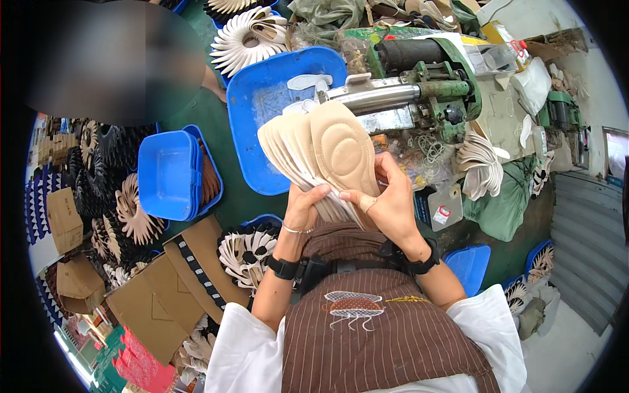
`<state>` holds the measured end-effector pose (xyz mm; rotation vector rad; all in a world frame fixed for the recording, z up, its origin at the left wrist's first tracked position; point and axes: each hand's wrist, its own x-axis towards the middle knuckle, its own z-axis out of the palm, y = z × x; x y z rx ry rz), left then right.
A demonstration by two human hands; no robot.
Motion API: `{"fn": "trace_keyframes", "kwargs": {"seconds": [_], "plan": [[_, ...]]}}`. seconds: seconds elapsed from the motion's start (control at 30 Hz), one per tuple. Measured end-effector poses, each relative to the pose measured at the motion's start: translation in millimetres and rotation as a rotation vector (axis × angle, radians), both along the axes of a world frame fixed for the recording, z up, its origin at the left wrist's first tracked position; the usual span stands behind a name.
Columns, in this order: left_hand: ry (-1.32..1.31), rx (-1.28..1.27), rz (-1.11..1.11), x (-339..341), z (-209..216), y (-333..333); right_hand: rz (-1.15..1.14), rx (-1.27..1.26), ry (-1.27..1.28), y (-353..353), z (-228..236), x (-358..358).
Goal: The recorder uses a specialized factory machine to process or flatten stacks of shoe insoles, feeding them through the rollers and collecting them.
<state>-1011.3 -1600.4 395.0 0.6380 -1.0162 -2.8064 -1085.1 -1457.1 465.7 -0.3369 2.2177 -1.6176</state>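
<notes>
A fanned stack of beige shoe insoles (342, 145) is held in front of my apron, between both hands. My left hand (305, 204) is closed round the lower left edge of the stack, its thumb across the front. On the other side, my right hand (386, 200) grips the same stack, with its thumb near the left one and fingers behind the edge. The top insole shows stitched oval rings. Just beyond the stack stands a large blue tub (252, 144) with a few pale insoles (308, 82) in it.
A green machine with metal rollers (380, 95) stands beyond my right hand. To the left are smaller blue tubs (167, 175) and cardboard (157, 304). Ring-shaped bundles of insoles (249, 40) lie around. A green plastic bag (504, 200) hangs at the right.
</notes>
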Motion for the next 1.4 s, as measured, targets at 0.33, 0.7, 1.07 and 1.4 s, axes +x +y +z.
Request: {"fn": "trace_keyframes", "kwargs": {"seconds": [0.33,0.7,1.07,1.4], "plan": [[-0.077,-0.110,0.167,-10,-5,14,-0.236,-0.170,0.015,-13,-9,10],[0.006,-0.352,0.337,-33,-8,37,-0.242,-0.350,-0.234,18,-28,-5],[-0.016,0.077,0.208,-5,-32,-29,-0.355,-0.340,-0.361,83,-86,-10],[0.248,0.104,0.028,-20,-4,-36,-0.285,-0.260,-0.091,54,-62,-42]]}}
